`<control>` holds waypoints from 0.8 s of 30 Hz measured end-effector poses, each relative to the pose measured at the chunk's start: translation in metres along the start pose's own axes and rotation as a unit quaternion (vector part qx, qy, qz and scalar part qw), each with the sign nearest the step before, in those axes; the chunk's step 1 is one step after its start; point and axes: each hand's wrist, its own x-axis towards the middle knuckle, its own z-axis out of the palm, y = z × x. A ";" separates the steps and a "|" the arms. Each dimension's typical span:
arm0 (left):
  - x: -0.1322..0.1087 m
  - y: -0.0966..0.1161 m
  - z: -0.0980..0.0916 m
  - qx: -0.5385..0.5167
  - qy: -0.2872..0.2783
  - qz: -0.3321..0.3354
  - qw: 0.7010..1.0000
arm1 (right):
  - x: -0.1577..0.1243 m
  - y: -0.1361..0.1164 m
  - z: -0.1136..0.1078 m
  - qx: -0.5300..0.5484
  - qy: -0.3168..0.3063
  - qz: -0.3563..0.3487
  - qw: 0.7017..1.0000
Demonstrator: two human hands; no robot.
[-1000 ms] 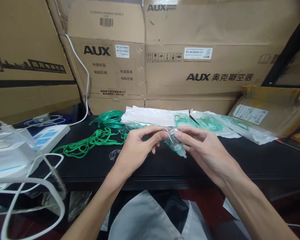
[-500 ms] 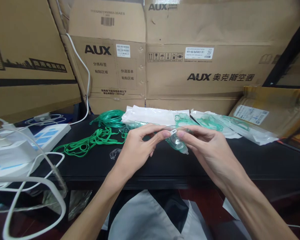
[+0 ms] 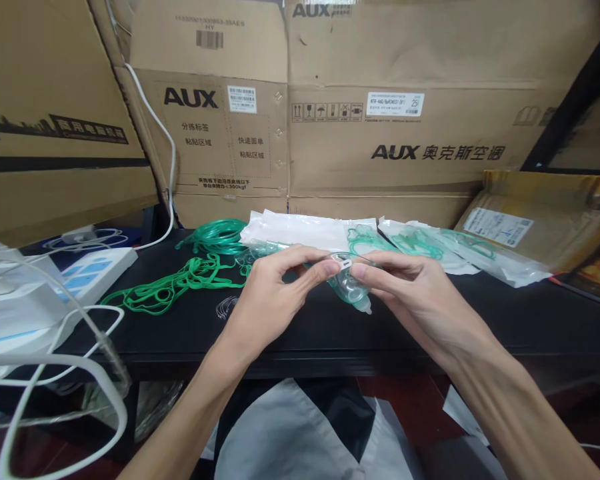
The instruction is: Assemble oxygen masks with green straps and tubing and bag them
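Note:
Both my hands hold a clear greenish plastic mask (image 3: 351,291) above the black table (image 3: 505,320). My left hand (image 3: 275,293) pinches the mask's upper edge with thumb and fingertips. My right hand (image 3: 415,293) pinches the same edge from the right, at a small pale strip (image 3: 343,264) between the two thumbs. The mask's nozzle points down and to the right. Loose green elastic bands (image 3: 175,287) and a coil of green tubing (image 3: 217,237) lie on the table to the left of my left hand.
Several sealed bags with green tubing (image 3: 430,247) lie behind my hands. Large AUX cardboard boxes (image 3: 380,153) stand along the back. A white power strip (image 3: 55,287) with white cables (image 3: 80,373) sits at the left. A yellow padded parcel (image 3: 540,220) leans at the right.
Both hands have stayed pinched on the mask and shifted it only slightly; the mask tilted a little between the fingers.

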 end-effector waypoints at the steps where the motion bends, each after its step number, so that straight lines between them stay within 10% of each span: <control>1: 0.000 0.001 0.000 0.004 -0.005 0.002 1.000 | 0.000 0.000 -0.001 0.010 -0.006 0.008 1.000; 15: -0.003 -0.001 0.001 0.103 -0.021 0.100 0.989 | 0.002 0.001 0.004 0.093 -0.068 0.027 0.993; 24: -0.001 -0.004 0.002 -0.145 -0.087 0.040 0.985 | -0.001 -0.002 0.014 0.186 -0.096 0.019 0.978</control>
